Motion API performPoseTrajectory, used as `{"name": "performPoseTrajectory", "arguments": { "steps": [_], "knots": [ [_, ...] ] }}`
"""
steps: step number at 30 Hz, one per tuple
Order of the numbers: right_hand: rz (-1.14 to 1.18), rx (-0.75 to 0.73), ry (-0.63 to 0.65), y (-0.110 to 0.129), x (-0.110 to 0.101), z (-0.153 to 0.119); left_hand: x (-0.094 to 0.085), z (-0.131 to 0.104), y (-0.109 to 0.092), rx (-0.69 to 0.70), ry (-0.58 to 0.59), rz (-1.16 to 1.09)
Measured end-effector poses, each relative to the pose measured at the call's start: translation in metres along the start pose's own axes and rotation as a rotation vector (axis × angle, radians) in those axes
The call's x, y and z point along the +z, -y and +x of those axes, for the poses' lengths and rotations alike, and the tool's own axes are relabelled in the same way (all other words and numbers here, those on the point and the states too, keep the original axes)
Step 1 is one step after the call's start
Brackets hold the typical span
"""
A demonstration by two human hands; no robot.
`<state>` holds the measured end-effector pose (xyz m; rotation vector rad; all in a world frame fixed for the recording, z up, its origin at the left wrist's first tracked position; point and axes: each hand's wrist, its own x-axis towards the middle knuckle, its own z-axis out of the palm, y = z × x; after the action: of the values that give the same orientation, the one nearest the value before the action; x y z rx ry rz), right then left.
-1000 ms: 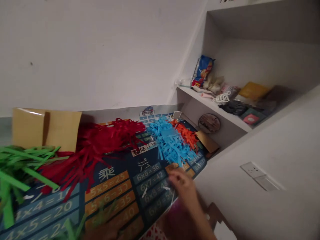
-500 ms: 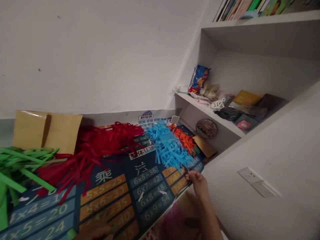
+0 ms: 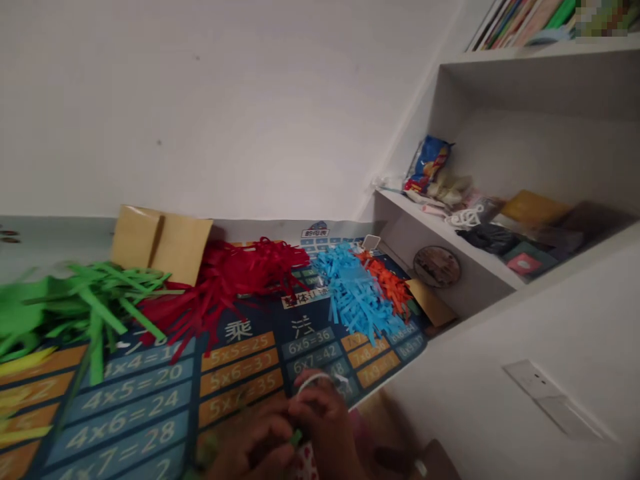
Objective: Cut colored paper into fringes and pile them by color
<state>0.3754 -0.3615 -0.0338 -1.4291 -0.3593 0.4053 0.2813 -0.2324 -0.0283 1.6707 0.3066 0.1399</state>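
Close to each other at the bottom middle, my left hand and my right hand meet over the mat's front edge. A thin white curved strip loops over the right fingers, which are closed on it. Beside it a glossy see-through bit shows faintly. The left fingers are closed, with a small green paper piece showing at their tips. More blurred green lies by the left wrist. Fringed paper lies behind the hands: red, light blue and orange.
A printed times-table mat covers the table. Green fringed paper and yellow strips lie left. Brown card leans at the wall. Right stands a white shelf with bags and small items; a wall socket sits below.
My right hand has left the blue fringe's front end and come down-left to meet my left hand. A white curved strip now shows in it. The view has swung left.
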Motion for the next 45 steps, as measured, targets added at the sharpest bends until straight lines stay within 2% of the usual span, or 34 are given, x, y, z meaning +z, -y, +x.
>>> {"name": "performPoseTrajectory", "arguments": {
  "steps": [3,7,9,11,14,17,18,20,23,27,32,34,40,45],
  "knots": [
    [0.201,0.129,0.070,0.013,0.021,0.008,-0.001,-0.004,-0.008,-0.120,0.020,-0.074],
    [0.601,0.346,0.142,0.022,0.027,0.030,-0.012,-0.013,-0.003,-0.191,-0.021,-0.147],
    [0.661,0.415,0.150,0.026,0.031,0.040,-0.015,-0.016,0.004,-0.217,-0.029,-0.165],
    [0.665,0.424,0.180,0.030,0.036,0.047,-0.016,-0.018,0.010,-0.231,-0.035,-0.166],
    [0.550,0.317,0.193,0.032,0.037,0.052,-0.022,-0.018,0.011,-0.225,-0.064,-0.141],
    [0.149,0.078,0.021,0.032,0.029,0.046,-0.032,-0.016,0.003,-0.147,-0.172,-0.199],
    [-0.023,-0.006,-0.014,0.033,0.027,0.041,-0.036,-0.016,0.000,-0.128,-0.225,-0.257],
    [-0.317,-0.136,0.019,0.034,0.023,0.029,-0.041,-0.015,-0.004,-0.175,-0.306,-0.456],
    [-0.504,-0.240,0.102,0.036,0.026,0.012,-0.040,-0.016,-0.003,-0.347,-0.354,-0.806],
    [-0.571,-0.314,0.048,0.033,0.034,0.003,-0.033,-0.019,0.001,-0.364,-0.418,-0.968],
    [-0.598,-0.414,0.149,0.030,0.033,0.005,-0.032,-0.020,0.000,-0.352,-0.427,-0.946],
    [-0.571,-0.397,0.165,0.032,0.033,0.003,-0.032,-0.020,-0.001,-0.365,-0.434,-0.942],
    [-0.495,-0.312,0.101,0.038,0.037,-0.007,-0.032,-0.025,-0.002,-0.353,-0.413,-0.950],
    [-0.514,-0.358,0.132,0.035,0.035,-0.006,-0.032,-0.027,0.000,-0.342,-0.422,-0.927]
  ]
}}
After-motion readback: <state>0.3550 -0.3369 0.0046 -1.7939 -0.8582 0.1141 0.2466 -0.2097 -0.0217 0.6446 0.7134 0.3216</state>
